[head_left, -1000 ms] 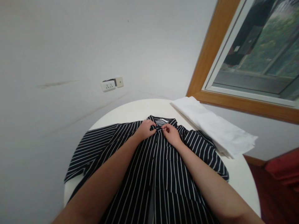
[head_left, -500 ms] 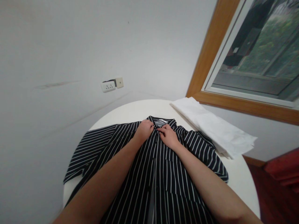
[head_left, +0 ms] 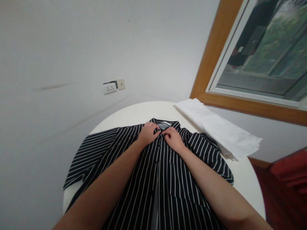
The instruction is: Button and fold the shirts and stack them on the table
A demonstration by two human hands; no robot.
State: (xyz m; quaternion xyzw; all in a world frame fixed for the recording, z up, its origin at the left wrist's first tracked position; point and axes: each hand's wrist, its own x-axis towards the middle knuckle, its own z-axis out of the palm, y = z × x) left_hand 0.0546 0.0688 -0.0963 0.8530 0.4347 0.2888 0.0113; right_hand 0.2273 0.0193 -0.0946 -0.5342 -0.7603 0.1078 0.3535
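Note:
A black shirt with white stripes (head_left: 182, 182) lies front up, its collar (head_left: 176, 124) toward the wall and its sleeves spread to both sides. Just below the collar opening, my left hand (head_left: 148, 134) pinches the left edge of the front with thumb and fingers. Close beside it, my right hand (head_left: 174, 139) grips the other front edge, fingertips nearly meeting those of the left. Whatever small part sits between the fingertips is too small to make out. Lower down, the two front edges lie slightly apart, with a grey strip showing between them.
The shirt rests on a round white table (head_left: 134, 110) against a white wall. Folded white sheeting (head_left: 216, 127) lies along the table's right side, under the wood-framed window (head_left: 259, 57). A wall socket (head_left: 109, 88) is at the back left. Red fabric (head_left: 290, 171) hangs at the right.
My left thumb has shifted slightly right, toward the right fingertips at the collar front. My right hand has stayed nearly in place. The whole view has drifted a little.

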